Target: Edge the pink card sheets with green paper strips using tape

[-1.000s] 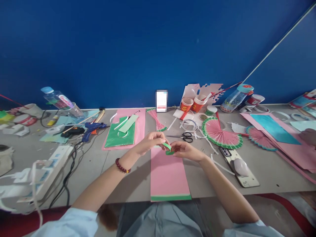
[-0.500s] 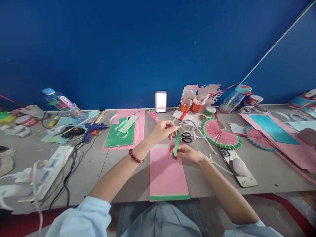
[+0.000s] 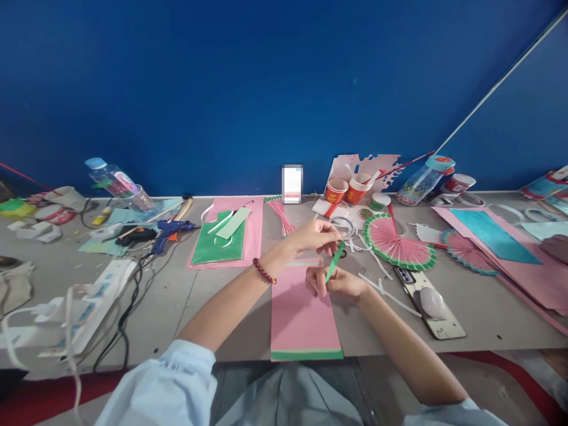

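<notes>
Grey cluttered table (image 3: 177, 302) against blue wall (image 3: 222, 89). Pinches top end of green paper strip (image 3: 333, 264) with left hand (image 3: 317, 235), lower end with right hand (image 3: 333, 284). Holds strip tilted just above pink sheet (image 3: 302, 322).

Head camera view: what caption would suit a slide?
Left hand and right hand hold a green paper strip over a pink sheet on a craft table.

The paper strip (image 3: 334, 262) hangs over the long sheet (image 3: 302, 313), glue gun (image 3: 171, 228) left, folded fan (image 3: 397, 242) right.
</notes>
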`<action>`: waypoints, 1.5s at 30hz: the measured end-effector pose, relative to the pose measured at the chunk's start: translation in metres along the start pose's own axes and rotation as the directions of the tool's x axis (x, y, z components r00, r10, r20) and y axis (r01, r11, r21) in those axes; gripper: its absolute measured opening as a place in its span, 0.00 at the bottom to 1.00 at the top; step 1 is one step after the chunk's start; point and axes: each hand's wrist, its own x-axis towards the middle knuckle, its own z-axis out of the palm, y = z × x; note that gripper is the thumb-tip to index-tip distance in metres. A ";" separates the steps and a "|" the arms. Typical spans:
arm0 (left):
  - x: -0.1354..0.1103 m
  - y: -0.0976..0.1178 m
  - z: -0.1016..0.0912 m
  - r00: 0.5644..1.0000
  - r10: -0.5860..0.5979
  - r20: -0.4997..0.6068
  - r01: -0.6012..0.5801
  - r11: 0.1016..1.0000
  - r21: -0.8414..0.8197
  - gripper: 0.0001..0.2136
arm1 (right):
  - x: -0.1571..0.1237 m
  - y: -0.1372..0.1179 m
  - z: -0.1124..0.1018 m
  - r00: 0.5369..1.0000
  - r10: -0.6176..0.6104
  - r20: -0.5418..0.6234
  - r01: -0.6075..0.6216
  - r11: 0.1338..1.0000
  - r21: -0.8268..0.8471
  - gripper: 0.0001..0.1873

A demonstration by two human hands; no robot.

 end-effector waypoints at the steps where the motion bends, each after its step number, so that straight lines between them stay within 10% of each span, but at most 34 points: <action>1: -0.002 -0.001 0.003 1.000 0.010 0.027 -0.009 1.000 -0.026 0.12 | 0.000 0.000 0.001 1.000 -0.012 -0.027 0.013 0.998 0.054 0.09; 4: -0.015 -0.008 0.010 0.978 0.121 -0.172 -0.122 0.992 0.005 0.15 | 0.000 -0.002 0.003 0.986 -0.026 -0.166 0.057 0.981 0.184 0.09; 8: -0.046 -0.040 0.021 0.771 0.314 -0.554 -0.177 0.941 0.288 0.10 | 0.000 -0.004 -0.001 0.927 -0.042 -0.372 0.125 0.971 0.202 0.07; 14: -0.075 -0.102 0.061 0.918 0.316 -0.238 -0.028 0.653 0.757 0.09 | -0.002 -0.004 -0.017 0.784 -0.107 -0.611 0.241 0.960 0.141 0.06; 23: -0.082 -0.133 0.086 0.927 0.374 -0.033 -0.082 0.285 0.955 0.29 | -0.007 -0.003 -0.033 0.697 -0.114 -0.708 0.222 0.973 0.061 0.08; 33: -0.093 -0.119 0.049 0.930 0.346 0.126 -0.224 0.260 0.939 0.24 | -0.015 -0.003 -0.038 0.658 -0.007 -0.753 -0.167 0.974 -0.155 0.14; 45: -0.109 -0.122 0.059 0.920 0.390 -0.038 -0.118 0.368 0.922 0.18 | -0.013 -0.018 -0.011 0.810 0.193 -0.553 -0.462 0.791 -0.401 0.14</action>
